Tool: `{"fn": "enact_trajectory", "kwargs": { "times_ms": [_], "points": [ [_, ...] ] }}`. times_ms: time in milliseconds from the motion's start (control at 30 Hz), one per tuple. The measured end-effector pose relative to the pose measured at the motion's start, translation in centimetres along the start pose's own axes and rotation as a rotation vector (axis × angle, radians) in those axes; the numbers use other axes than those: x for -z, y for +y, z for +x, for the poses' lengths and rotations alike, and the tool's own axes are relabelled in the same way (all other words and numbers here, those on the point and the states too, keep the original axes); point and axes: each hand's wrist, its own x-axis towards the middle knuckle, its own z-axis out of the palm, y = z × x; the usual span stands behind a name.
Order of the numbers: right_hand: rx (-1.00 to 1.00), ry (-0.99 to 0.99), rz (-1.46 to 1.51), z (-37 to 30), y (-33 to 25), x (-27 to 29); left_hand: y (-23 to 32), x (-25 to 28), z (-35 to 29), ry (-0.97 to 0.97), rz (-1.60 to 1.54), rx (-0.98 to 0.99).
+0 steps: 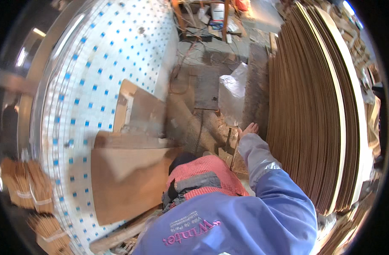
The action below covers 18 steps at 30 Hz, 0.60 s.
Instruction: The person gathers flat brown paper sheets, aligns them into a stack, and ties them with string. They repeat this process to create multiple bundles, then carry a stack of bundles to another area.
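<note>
My right hand (249,128) reaches forward, low over the floor, from a blue sleeve with a pale cuff cover (256,155). Its fingers look stretched out, and I see nothing held in them. Just beyond it lies a clear plastic bag (233,100); whether the hand touches it, I cannot tell. To the hand's right rises a tall stack of thin brown wood sheets (305,102), with a few paler sheets among them. My left hand is out of sight. Over my lap hangs a red checked cloth (211,174) with a grey patch.
On my left runs a long surface covered in a white sheet with blue squares (105,55), bearing brown wood sheets (130,182). Tied bundles of wood strips (26,185) stand at far left. Cables (190,53) and a wooden-legged stand (224,21) are ahead.
</note>
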Motion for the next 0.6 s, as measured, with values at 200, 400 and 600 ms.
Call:
{"fn": "enact_trajectory", "kwargs": {
  "times_ms": [200,400,600],
  "points": [
    [-0.114,0.010,0.175,4.3,-1.5,1.3,8.8,13.7,12.3,0.120,0.186,-0.112],
    [-0.222,-0.006,0.078,9.5,-3.8,2.8,31.2,23.8,27.5,0.134,0.183,-0.705],
    [-0.281,-0.178,-0.041,11.3,-4.4,4.1,50.1,28.1,30.8,-0.100,0.147,-0.763]
  ]
}}
